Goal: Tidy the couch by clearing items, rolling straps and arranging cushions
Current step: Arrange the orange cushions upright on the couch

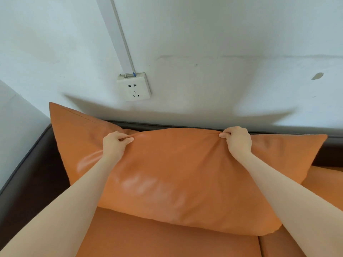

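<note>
A large orange leather cushion stands upright on the couch's orange seat, leaning back against the dark brown backrest. My left hand pinches the cushion's top edge left of centre. My right hand pinches the same top edge right of centre. Both forearms reach forward across the cushion's face. The cushion's left corner rises above the backrest and its right corner points toward the far right.
A white wall runs right behind the couch with a power socket and a cable duct above it. The dark brown armrest borders the seat on the left. A second orange seat cushion lies at lower right.
</note>
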